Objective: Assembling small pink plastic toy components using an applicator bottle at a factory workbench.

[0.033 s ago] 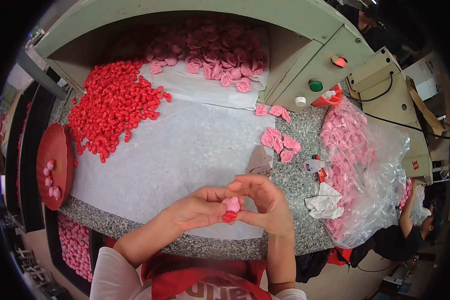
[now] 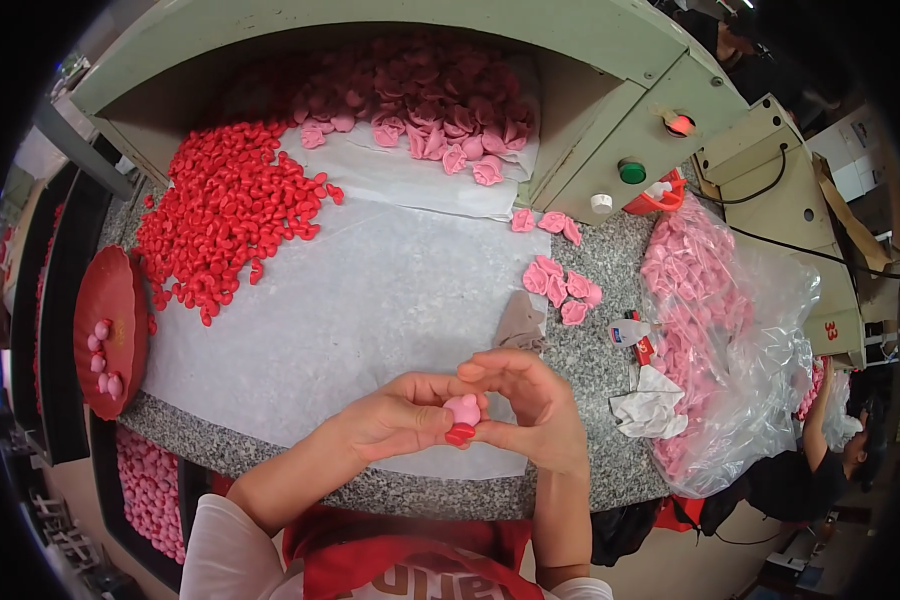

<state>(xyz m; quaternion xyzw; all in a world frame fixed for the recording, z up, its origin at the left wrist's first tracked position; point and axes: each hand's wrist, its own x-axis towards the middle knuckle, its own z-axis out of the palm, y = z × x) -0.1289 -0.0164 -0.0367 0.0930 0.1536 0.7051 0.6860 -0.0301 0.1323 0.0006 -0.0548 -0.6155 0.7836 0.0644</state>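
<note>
A small rounded pink piece with a red base [image 2: 462, 412], like a little toy figure, is held up over the near edge of the white sheet. My left hand [image 2: 400, 415] pinches it between thumb and fingers. From the other side, the thumb of my right hand [image 2: 530, 410] presses against the red base, while its fingers arch above the pink top. The fingertips behind the piece are hidden. A greyish-brown cloth [image 2: 519, 322] lies just beyond my right hand. Several pink petal-shaped pieces [image 2: 560, 285] rest further back, at the sheet's right edge.
A heap of small red pieces [image 2: 235, 200] covers the sheet's far left. More pink petal shapes [image 2: 450, 110] fill the green machine opening [image 2: 610, 150]. A red dish [image 2: 120, 340] holds several pink-and-red pieces. At right are a plastic bag of pink pieces [image 2: 700, 290], a small bottle [image 2: 625, 332] and a rag [image 2: 650, 405].
</note>
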